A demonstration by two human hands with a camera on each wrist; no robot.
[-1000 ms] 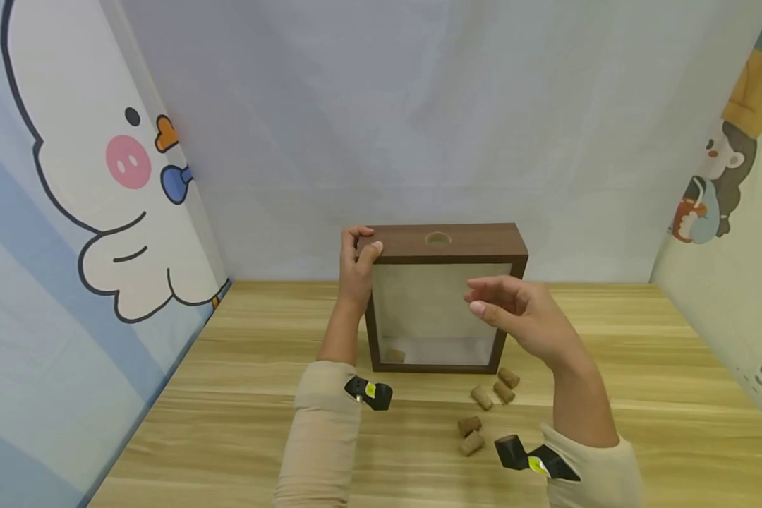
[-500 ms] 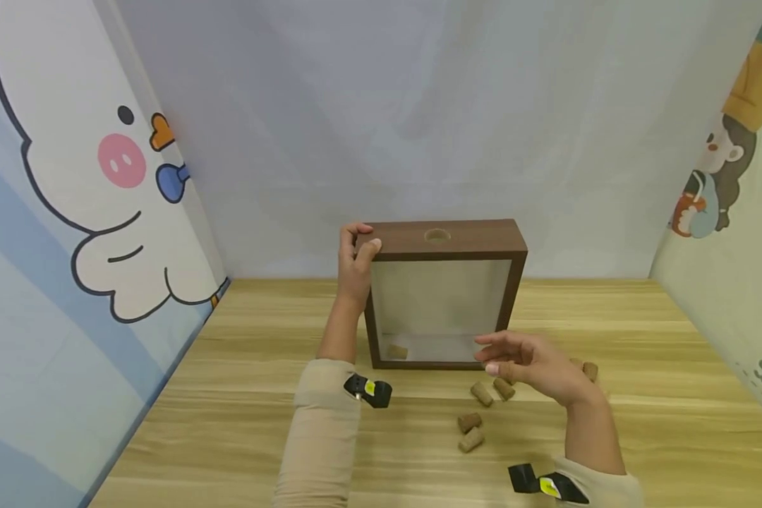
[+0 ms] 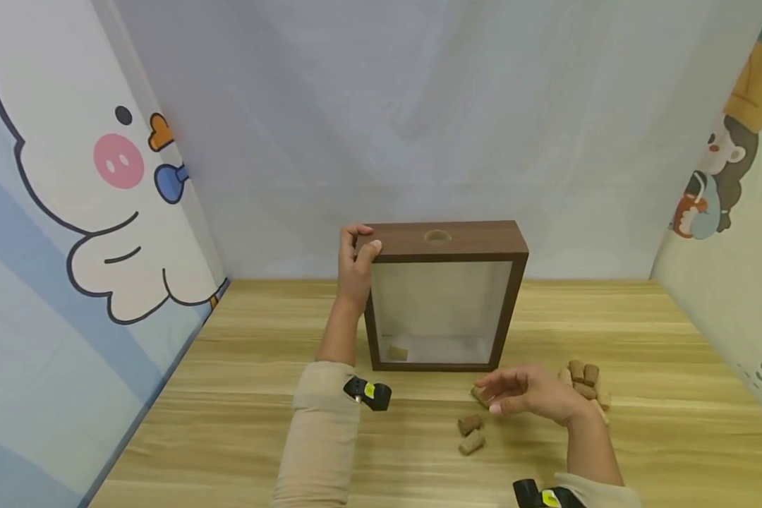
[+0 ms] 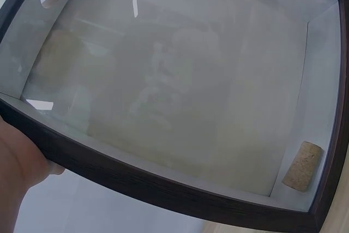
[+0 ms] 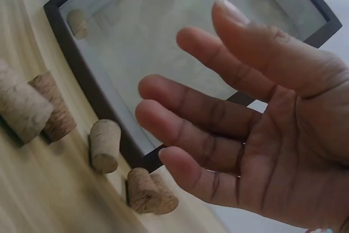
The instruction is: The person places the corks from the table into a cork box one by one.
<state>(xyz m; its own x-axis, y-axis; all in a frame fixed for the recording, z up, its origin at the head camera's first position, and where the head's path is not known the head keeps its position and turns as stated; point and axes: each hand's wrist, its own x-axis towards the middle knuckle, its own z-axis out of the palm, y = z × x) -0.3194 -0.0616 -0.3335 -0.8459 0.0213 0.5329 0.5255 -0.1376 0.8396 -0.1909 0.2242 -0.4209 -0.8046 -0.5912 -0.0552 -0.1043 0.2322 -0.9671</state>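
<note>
A dark brown wooden box frame (image 3: 470,241) with a clear front and a round hole in its top stands upright on the table. My left hand (image 3: 354,275) grips its top left corner, thumb on the top face. One cork (image 4: 303,166) lies inside, at the bottom left. Low over the table, right of the frame's lower edge, my right hand (image 3: 536,395) holds nothing; its fingers are spread and slightly bent in the right wrist view. Beyond its fingertips lies a loose cork (image 5: 105,145), apart from them. Two more corks (image 3: 472,442) lie nearer the person.
Several other corks (image 3: 584,372) are clustered to the right, partly hidden behind the right hand and wrist. A wood-grain table (image 3: 228,423) extends around the frame. Behind it hangs a pale backdrop (image 3: 381,141), with printed panels at both sides.
My right hand has dropped from in front of the clear panel to low above the corks, uncovering the cluster at the right. My left hand keeps its grip on the frame.
</note>
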